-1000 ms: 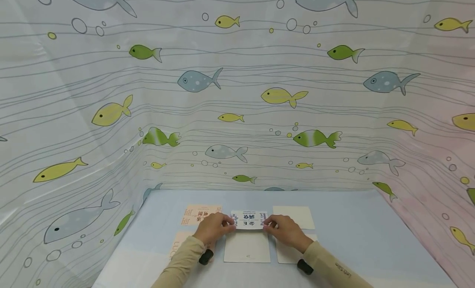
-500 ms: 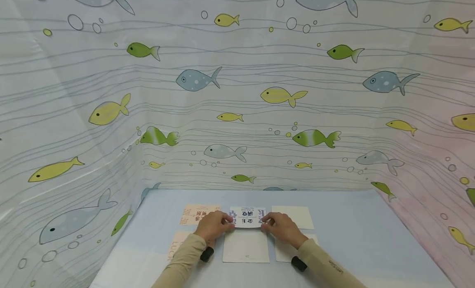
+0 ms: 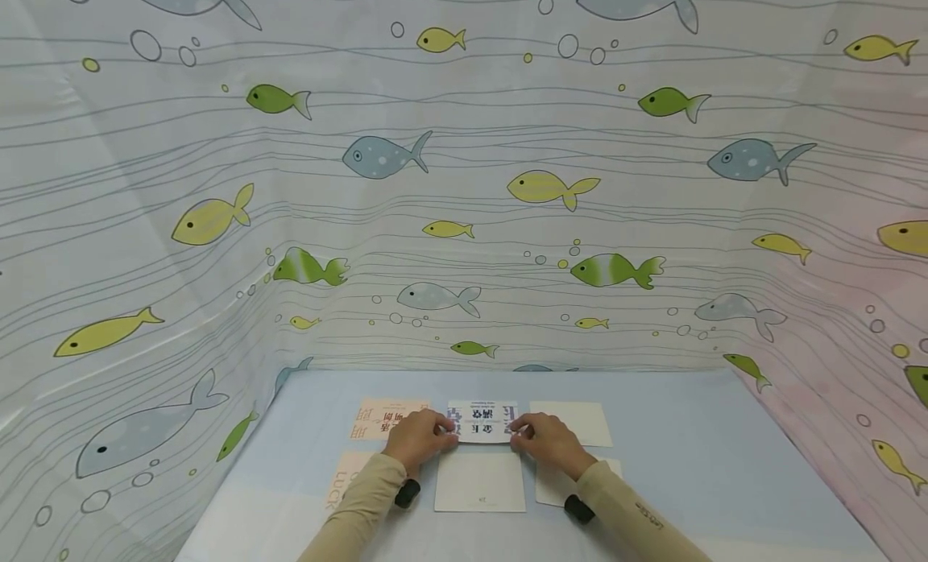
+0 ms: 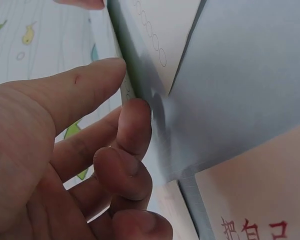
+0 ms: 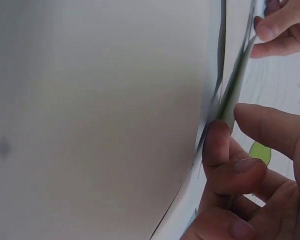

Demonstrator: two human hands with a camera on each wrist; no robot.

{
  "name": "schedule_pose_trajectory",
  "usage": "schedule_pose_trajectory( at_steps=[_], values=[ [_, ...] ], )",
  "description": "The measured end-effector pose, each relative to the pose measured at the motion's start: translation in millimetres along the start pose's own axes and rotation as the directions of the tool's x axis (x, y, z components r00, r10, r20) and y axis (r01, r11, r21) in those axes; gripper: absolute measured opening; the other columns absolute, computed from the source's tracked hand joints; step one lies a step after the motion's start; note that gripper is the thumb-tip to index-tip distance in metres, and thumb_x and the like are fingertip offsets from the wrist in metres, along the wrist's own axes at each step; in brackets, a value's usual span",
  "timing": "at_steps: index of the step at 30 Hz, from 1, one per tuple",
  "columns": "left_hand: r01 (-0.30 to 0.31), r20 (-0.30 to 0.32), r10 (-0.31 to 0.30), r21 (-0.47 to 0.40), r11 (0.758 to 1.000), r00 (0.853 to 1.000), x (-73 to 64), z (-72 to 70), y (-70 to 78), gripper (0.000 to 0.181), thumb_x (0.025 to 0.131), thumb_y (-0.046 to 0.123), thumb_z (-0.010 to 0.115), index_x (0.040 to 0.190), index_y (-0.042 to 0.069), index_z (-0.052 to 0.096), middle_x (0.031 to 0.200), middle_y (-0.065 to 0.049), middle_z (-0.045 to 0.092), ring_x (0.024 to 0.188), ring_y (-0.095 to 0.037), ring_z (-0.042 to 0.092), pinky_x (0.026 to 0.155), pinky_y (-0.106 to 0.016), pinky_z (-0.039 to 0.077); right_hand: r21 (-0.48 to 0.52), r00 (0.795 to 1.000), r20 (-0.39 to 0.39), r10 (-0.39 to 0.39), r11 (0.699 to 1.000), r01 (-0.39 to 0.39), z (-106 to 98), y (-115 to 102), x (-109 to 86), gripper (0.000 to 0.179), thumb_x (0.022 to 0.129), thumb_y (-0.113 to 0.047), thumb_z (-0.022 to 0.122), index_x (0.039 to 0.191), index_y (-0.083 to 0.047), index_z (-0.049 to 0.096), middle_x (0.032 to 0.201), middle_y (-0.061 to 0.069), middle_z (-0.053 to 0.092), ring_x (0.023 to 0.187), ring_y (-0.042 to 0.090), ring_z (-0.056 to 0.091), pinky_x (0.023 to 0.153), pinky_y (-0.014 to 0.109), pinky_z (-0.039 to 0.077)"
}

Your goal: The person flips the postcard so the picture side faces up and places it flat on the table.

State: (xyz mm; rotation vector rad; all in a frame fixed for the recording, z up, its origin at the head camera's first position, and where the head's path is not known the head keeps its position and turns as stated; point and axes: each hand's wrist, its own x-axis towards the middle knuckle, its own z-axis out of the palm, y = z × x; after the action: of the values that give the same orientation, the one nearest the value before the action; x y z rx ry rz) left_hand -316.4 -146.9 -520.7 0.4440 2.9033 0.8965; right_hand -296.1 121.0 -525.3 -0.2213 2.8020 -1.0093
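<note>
A white card with blue-purple print point(image 3: 480, 421) is at the back middle of the table, its lettering upside down in the head view. My left hand point(image 3: 420, 440) pinches its left edge between thumb and forefinger. At the opposite edge, my right hand point(image 3: 551, 443) pinches it the same way. Seen nearly edge-on, the card point(image 5: 236, 95) runs between both hands in the right wrist view. In the left wrist view the other fingers of my left hand point(image 4: 85, 150) are loosely curled. A plain off-white card point(image 3: 479, 483) lies just nearer than the printed one.
Two pink printed cards, one behind point(image 3: 370, 417) and one in front point(image 3: 350, 469), lie at left, partly covered by my left hand and arm. Two off-white cards, back point(image 3: 583, 423) and front point(image 3: 554, 491), lie at right. Fish-patterned sheeting point(image 3: 500, 127) encloses the pale blue table point(image 3: 689, 441).
The printed card has shifted slightly away from me, and more of its face shows. Both hands keep their pinch on its edges. The head view has shifted slightly.
</note>
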Motion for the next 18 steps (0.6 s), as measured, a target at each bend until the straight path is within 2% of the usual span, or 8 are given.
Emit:
schedule_pose_trajectory(
  at_steps=[7,14,18],
  values=[
    [0.026,0.000,-0.026,0.000,1.000,1.000,1.8,-0.2,2.2,0.025,0.083,0.031,0.083,0.102,0.015,0.079,0.083,0.004,0.069,0.070,-0.011,0.058,0.060,-0.032,0.045,-0.023,1.000,-0.003,0.000,1.000,0.000,-0.9,-1.7,-0.8,0.023,0.092,-0.020,0.074,0.114,-0.014,0.074,0.091,-0.002,0.065,0.080,0.016,0.055,0.071,0.037,0.047],
    [0.015,-0.006,-0.015,0.037,0.999,1.000,0.2,-1.8,4.4,0.024,0.086,0.033,0.079,0.103,0.016,0.080,0.094,-0.001,0.074,0.078,-0.015,0.063,0.062,-0.034,0.047,-0.025,1.000,0.010,-0.002,1.000,0.002,-1.9,-3.2,-2.6,0.027,0.092,-0.022,0.074,0.118,-0.013,0.075,0.088,-0.003,0.065,0.078,0.016,0.054,0.067,0.034,0.045],
    [0.022,0.006,-0.022,0.034,0.999,1.000,-1.1,-2.4,6.2,0.025,0.086,0.033,0.078,0.104,0.015,0.079,0.090,0.000,0.073,0.075,-0.015,0.061,0.061,-0.034,0.046,-0.039,1.000,0.019,0.004,0.999,-0.003,-1.3,-3.5,-2.0,0.029,0.092,-0.023,0.074,0.119,-0.013,0.074,0.089,-0.002,0.064,0.079,0.016,0.054,0.066,0.034,0.044]
  ],
)
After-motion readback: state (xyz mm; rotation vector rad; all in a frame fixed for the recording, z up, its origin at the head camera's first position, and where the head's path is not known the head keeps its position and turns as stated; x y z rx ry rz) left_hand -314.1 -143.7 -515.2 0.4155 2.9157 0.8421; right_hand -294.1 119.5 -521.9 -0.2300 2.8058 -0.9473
